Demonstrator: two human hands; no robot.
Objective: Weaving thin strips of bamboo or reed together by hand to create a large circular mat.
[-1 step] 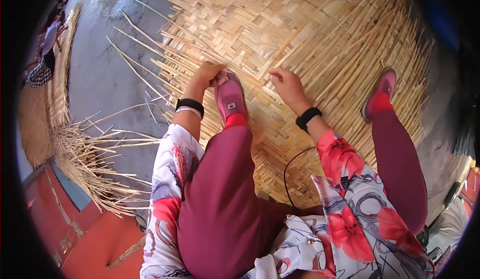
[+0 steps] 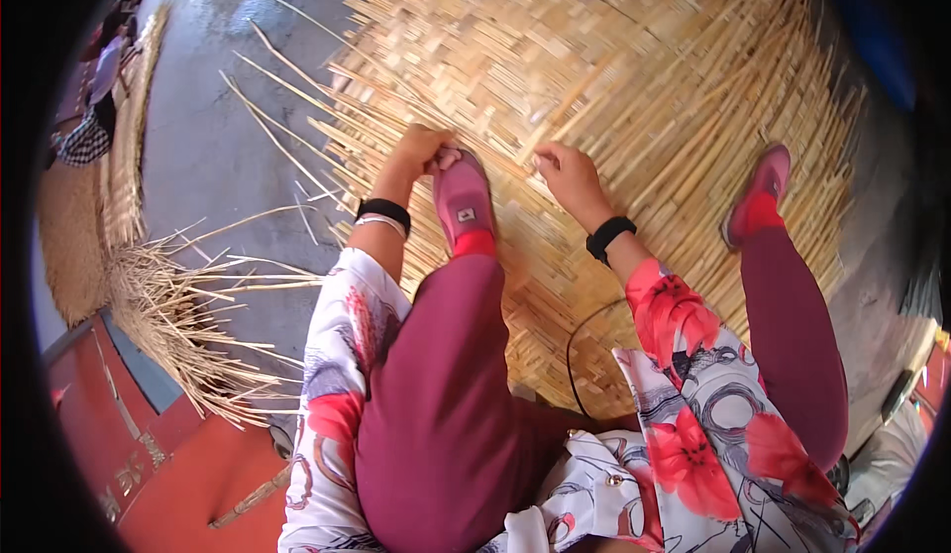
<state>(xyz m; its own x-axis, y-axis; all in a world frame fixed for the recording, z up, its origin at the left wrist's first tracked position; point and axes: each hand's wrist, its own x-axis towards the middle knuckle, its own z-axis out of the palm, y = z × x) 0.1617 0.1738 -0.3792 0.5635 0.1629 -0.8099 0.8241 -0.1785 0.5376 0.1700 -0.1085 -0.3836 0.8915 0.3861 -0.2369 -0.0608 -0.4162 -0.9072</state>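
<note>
A large woven mat [image 2: 475, 67] of pale, flat cane-like strips lies under and in front of me, its loose strip ends sticking out at the left and right. Beside the toe of my left shoe [image 2: 463, 201], my left hand [image 2: 426, 149] is closed low over the strips; its fingertips are partly hidden. To the right of that shoe, my right hand [image 2: 572, 178] is held in a pinch just above the weave, near a strip end. What either hand pinches is too small to tell. Both my feet stand on the mat.
A bundle of loose strips [image 2: 178, 305] lies on the grey floor [image 2: 208, 137] at the left. Behind it are a rolled mat [image 2: 129, 147] and red panels [image 2: 208, 484]. A thin dark cord [image 2: 570, 355] curves over the mat between my legs.
The whole view has shifted slightly, so the scene sits a little lower and to the right. Both hands keep nearly the same place and pose against the mat.
</note>
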